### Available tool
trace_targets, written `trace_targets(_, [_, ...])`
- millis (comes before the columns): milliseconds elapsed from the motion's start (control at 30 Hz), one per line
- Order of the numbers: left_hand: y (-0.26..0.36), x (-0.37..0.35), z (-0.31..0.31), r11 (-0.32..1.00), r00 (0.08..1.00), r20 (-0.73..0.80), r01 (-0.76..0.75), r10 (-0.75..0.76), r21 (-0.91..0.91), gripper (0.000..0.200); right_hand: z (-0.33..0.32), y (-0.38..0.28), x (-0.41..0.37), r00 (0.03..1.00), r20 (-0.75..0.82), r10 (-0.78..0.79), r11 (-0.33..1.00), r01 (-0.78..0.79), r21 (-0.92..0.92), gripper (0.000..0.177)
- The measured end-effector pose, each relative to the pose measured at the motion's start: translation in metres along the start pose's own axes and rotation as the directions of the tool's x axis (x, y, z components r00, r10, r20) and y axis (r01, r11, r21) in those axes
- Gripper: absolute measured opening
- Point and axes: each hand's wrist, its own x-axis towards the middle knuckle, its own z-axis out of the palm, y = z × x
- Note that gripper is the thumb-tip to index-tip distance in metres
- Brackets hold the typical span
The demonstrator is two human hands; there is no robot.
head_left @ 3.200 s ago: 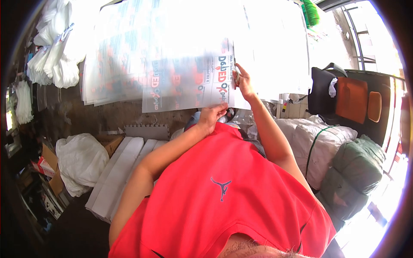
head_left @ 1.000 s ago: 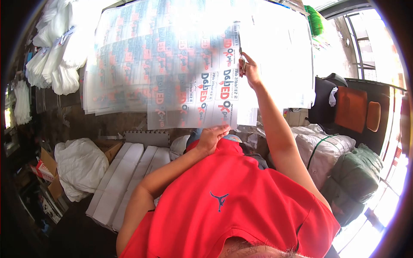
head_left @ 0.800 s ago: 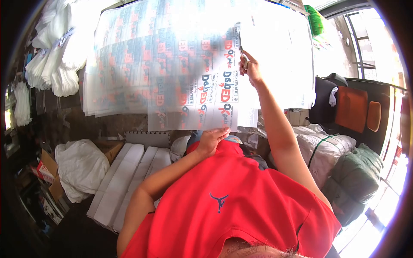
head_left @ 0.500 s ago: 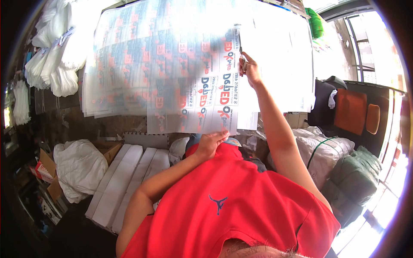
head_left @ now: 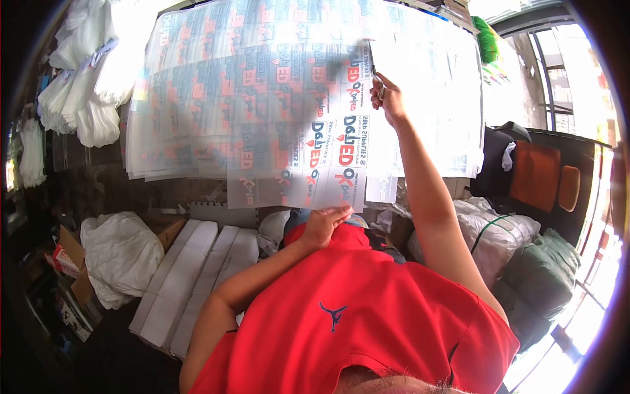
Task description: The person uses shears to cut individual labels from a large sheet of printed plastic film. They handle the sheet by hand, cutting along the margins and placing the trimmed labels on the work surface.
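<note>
A translucent plastic sheet (head_left: 259, 190) printed with red and dark lettering lies over the worktop, its near edge hanging toward my red shirt. My left hand (head_left: 326, 224) is closed on that near edge, close to the sheet's right corner. Farther up, my right hand (head_left: 388, 100) grips a pair of scissors (head_left: 373, 58) by the handles. The blades point away from me along the sheet's right edge; glare hides whether they are apart. Under this sheet are more printed sheets (head_left: 147, 148) spread across the table.
Bundles of white bags (head_left: 108, 85) hang at the left. Below them sit a white sack (head_left: 121, 256) and long white stacks (head_left: 174, 282). To the right are an orange-backed chair (head_left: 535, 171), a strapped white bundle (head_left: 489, 236) and a green-grey bundle (head_left: 541, 276).
The printed sheet has shifted slightly toward me and to the right. My left hand has come a little nearer with it, while my right hand and the scissors have moved a little right.
</note>
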Motion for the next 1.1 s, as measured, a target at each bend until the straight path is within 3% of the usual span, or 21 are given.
trace_targets(133, [-0.001,0.005,-0.003,1.0,1.0,0.022,0.006,-0.006,0.007,0.009,-0.007,0.003,0.015,0.999,0.038,-0.017,0.998,0.019,-0.057,0.051])
trace_targets(233, [0.005,0.003,0.011,0.999,0.997,-0.075,-0.013,0.009,-0.053,0.011,-0.008,-0.007,0.025,0.995,0.092,-0.027,1.0,0.028,-0.009,0.056])
trace_targets(400, [-0.002,0.016,0.011,0.991,0.982,-0.16,-0.116,0.105,-0.062,0.013,0.0,-0.03,0.039,0.994,0.083,-0.073,0.997,0.075,-0.029,0.059])
trace_targets(500, [-0.009,0.015,0.017,0.988,0.969,-0.197,-0.157,0.151,-0.014,0.012,0.005,-0.047,0.054,0.997,0.064,-0.051,0.999,0.05,0.006,0.049])
trace_targets(633, [-0.029,0.032,0.005,0.991,0.96,-0.25,-0.136,0.128,-0.014,0.016,-0.012,-0.084,0.058,0.974,0.087,-0.209,0.967,0.192,0.164,0.051])
trace_targets(733, [-0.052,0.063,-0.001,0.996,0.97,-0.23,-0.087,0.082,-0.013,0.019,-0.039,-0.11,-0.004,0.942,0.201,-0.269,0.959,0.242,0.149,0.051])
trace_targets(800, [-0.068,0.085,-0.006,0.996,0.985,-0.17,-0.042,0.029,-0.076,0.02,-0.062,-0.109,-0.066,0.944,0.162,-0.288,0.957,0.29,0.011,0.049])
trace_targets(833, [-0.074,0.091,-0.006,0.996,0.986,-0.165,-0.044,0.03,-0.077,0.02,-0.08,-0.101,-0.095,0.936,0.191,-0.295,0.956,0.291,0.049,0.049])
trace_targets(867, [-0.077,0.095,-0.007,0.994,0.982,-0.187,-0.025,0.005,-0.105,0.02,-0.098,-0.088,-0.122,0.927,0.235,-0.293,0.95,0.311,-0.041,0.05])
trace_targets(933, [-0.085,0.097,-0.017,0.992,0.979,-0.204,-0.01,-0.017,-0.129,0.019,-0.127,-0.067,-0.182,0.952,0.234,-0.197,0.96,0.236,-0.151,0.058])
trace_targets(967, [-0.085,0.099,-0.028,0.967,0.972,-0.234,-0.048,-0.012,-0.249,0.018,-0.139,-0.059,-0.213,0.962,0.242,-0.126,0.967,0.174,-0.187,0.062])
trace_targets(1000, [-0.085,0.098,-0.039,0.928,0.964,-0.265,-0.084,-0.016,-0.364,0.017,-0.159,-0.043,-0.237,0.919,0.367,-0.141,0.985,0.166,-0.038,0.061])
trace_targets(1033, [-0.086,0.099,-0.052,0.924,0.962,-0.27,-0.144,0.046,-0.354,0.015,-0.164,-0.04,-0.269,0.96,0.279,0.039,0.991,-0.001,-0.134,0.064])
trace_targets(1067, [-0.086,0.098,-0.064,0.917,0.955,-0.276,-0.201,0.106,-0.343,0.013,-0.177,-0.028,-0.292,0.932,0.355,0.072,0.986,-0.014,-0.165,0.064])
trace_targets(1100, [-0.08,0.093,-0.06,0.911,0.944,-0.302,-0.24,0.137,-0.337,0.01,-0.189,-0.015,-0.312,0.875,0.484,0.025,0.999,-0.005,-0.043,0.062])
